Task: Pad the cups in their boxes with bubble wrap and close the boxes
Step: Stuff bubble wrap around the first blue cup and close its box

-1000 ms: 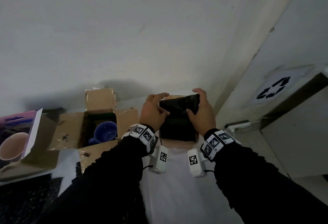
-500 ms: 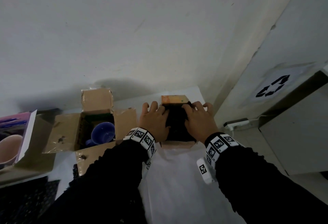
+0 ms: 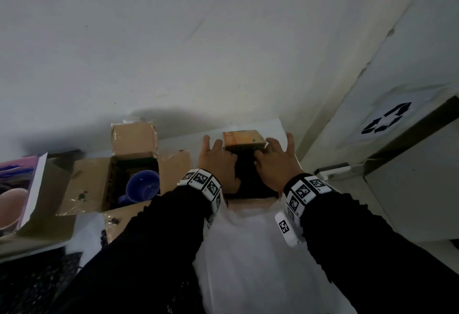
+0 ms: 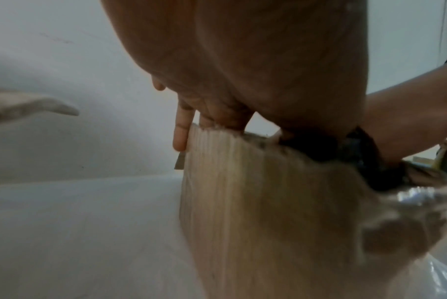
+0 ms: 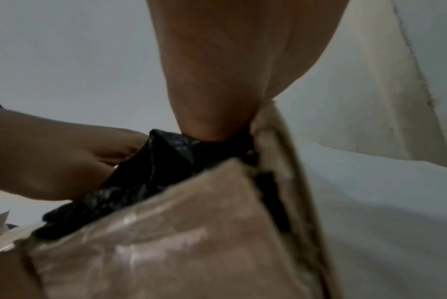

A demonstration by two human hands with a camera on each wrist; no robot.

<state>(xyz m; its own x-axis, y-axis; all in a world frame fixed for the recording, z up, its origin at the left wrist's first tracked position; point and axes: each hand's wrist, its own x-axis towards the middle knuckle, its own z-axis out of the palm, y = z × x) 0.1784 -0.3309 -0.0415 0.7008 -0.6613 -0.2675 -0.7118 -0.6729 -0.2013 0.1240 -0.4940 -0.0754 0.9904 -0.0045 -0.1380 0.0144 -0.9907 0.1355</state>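
Both hands were down in the box (image 3: 250,200), pressing on the black wrap (image 3: 248,179) that filled its mouth. Left hand (image 3: 218,164): fingers spread and fairly straight, palm on the wrap at the box's left edge; the left wrist view showed fingers (image 4: 181,131) over the box's far corner. Right hand (image 3: 275,164): same posture on the box's right side, fingers splayed, heel on the wrap. Neither hand curled round anything. Wrap bulged above the rim in the right wrist view. The box's far flap (image 3: 243,138), orange-printed, stood up just beyond the fingertips. No cup visible in it; the wrap covered the inside. Left of the box, touching or just beside it, a second box (image 3: 87,187) lay open, flaps out, blue cup (image 3: 142,185) inside. Further left, a third box (image 3: 44,219) with a pink cup (image 3: 10,204). Clear plastic sheet (image 3: 248,251) lay on the near side of the box.
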